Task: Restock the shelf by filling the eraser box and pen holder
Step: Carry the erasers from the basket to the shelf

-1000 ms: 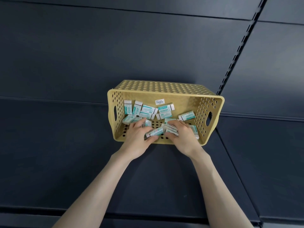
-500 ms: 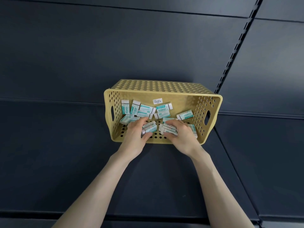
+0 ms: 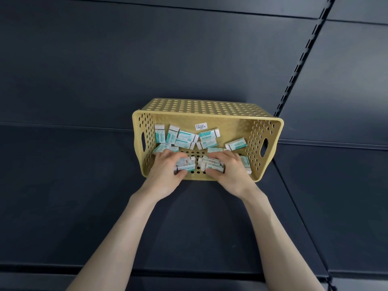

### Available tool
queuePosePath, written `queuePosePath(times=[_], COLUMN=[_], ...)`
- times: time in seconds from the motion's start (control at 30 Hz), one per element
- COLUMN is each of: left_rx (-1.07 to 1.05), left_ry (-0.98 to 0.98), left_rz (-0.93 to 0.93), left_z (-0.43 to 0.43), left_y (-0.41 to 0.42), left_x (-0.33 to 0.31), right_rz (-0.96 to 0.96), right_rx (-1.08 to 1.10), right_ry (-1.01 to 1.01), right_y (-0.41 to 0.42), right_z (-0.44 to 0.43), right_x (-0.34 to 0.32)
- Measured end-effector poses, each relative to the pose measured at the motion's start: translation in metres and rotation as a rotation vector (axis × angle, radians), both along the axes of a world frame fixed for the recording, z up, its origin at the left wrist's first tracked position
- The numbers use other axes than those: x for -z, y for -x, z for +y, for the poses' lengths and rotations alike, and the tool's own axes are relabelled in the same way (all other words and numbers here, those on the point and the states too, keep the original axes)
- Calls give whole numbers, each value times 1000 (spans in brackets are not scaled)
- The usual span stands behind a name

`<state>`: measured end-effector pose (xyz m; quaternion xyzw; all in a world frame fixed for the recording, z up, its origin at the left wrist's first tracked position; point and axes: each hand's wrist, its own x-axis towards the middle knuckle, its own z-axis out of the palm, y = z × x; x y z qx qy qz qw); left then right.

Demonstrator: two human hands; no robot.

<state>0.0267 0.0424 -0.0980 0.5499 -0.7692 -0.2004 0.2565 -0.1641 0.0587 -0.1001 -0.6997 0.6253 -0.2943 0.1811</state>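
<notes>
Eraser box (image 3: 270, 162), a yellow perforated basket w/ a cut-out handle at each end, sits approx mid-frame on the dark shelf (image 3: 84, 185), open mouth toward the camera. Can't tell if it stands upright or is tipped. Both hands reach into it over the near rim. L hand (image 3: 165, 175) is at 7 o'clock of the opening, fingers and thumb curled round a small stack of erasers (image 3: 185, 164). R hand (image 3: 231, 177) is at 5 o'clock, gripping a second stack (image 3: 212, 163) the same way. The two stacks lie just beside each other w/ a narrow gap betw. them, over the perforated panel. Loose erasers (image 3: 184, 137), white w/ teal sleeves, lie scattered from 10 to 2 o'clock of the hands against the solid inner panel, some overlapping. A few more show at 3 o'clock of the R hand, partly hidden. A barcode sticker (image 3: 201, 126) is at 12 o'clock on that panel. A slotted upright (image 3: 302, 59) rises from behind the box toward 1 o'clock.
</notes>
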Motion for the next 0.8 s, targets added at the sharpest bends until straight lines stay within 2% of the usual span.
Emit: queuePosePath(times=[0.23,0.37,0.5,0.63,0.7,0.8], left_rx=[7,-3,-18,-4,20,113], left_ry=[30,55,-92,-238,-312,-401], left_rz=[13,85,438,771,883,948], left_z=[-3,-3,18,58,79,113], left_y=[2,4,10,38,59,99], left_x=[4,3,-15,-37,-44,-53], right_rz=[-29,-146,-510,-680,-749,-833], right_rx=[-18,32,116,238,273,341], right_ry=[-39,-72,-51,48,122,229], right_y=[-4,-7,-9,4,15,41], right_z=[-1,3,31,76,103,148], right_x=[0,-9,-24,-37,-48,-59])
